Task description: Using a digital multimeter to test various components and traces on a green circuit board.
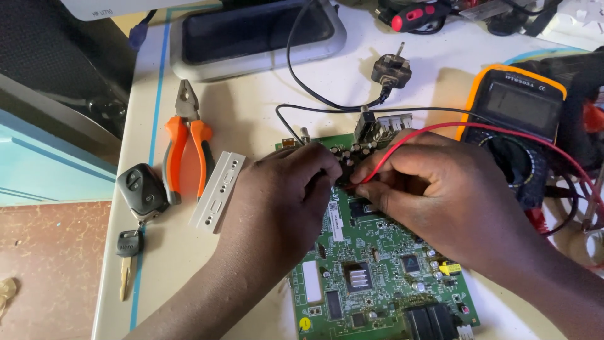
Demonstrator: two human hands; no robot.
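A green circuit board [377, 277] lies on the white table [264, 101], its connector end pointing away from me. My left hand [277, 195] rests over the board's left upper part, fingers curled near several small capacitors [349, 151]. My right hand [434, 189] pinches a red probe lead [402, 141] against the board beside the left fingertips. The red wire runs right toward a yellow-and-black multimeter [519, 107]. What the left fingers grip is hidden, possibly a black probe.
Orange-handled pliers [185, 148] lie to the left, with a white metal bracket [218, 191] and a car key with black fob [139, 195] nearby. A grey-framed device [251, 34] sits at the back, a black power plug [391, 68] beside it. The table's left edge drops off to the floor.
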